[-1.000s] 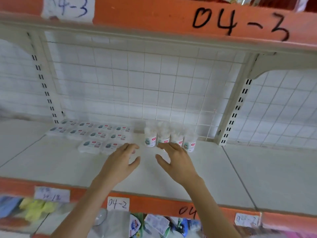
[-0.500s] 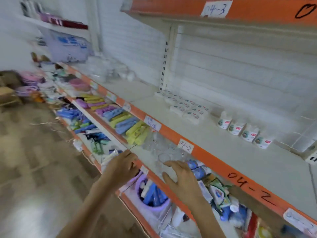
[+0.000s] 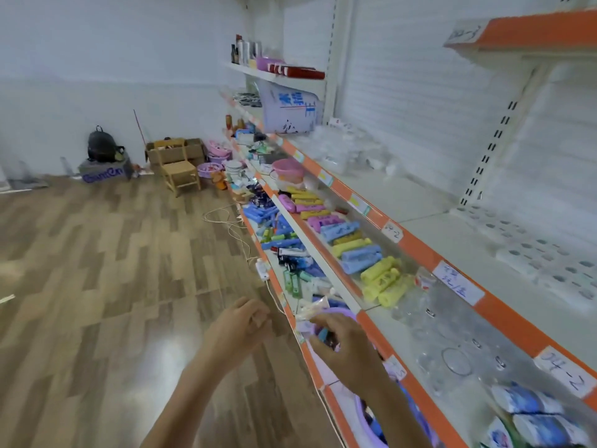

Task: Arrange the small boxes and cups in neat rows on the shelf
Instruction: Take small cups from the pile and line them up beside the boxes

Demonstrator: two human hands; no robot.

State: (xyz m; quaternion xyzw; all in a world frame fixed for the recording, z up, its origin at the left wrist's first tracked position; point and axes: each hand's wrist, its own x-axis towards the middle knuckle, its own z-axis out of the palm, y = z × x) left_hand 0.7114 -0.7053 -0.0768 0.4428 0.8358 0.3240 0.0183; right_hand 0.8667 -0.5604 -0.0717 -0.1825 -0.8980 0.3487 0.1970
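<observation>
White small boxes [image 3: 546, 260] lie blurred in rows on the shelf [image 3: 429, 202] at our far right; we see no cups for certain. We judge this a fetching step: we are turned away toward the lower shelves, likely seeking more stock. Next we need a clean grip on an item, then a turn back. Our right hand [image 3: 347, 347] reaches into a purple basin [image 3: 366, 425], fingers curled; whether it grips anything we cannot tell. Our left hand [image 3: 237, 329] hangs loosely curled, holding nothing.
</observation>
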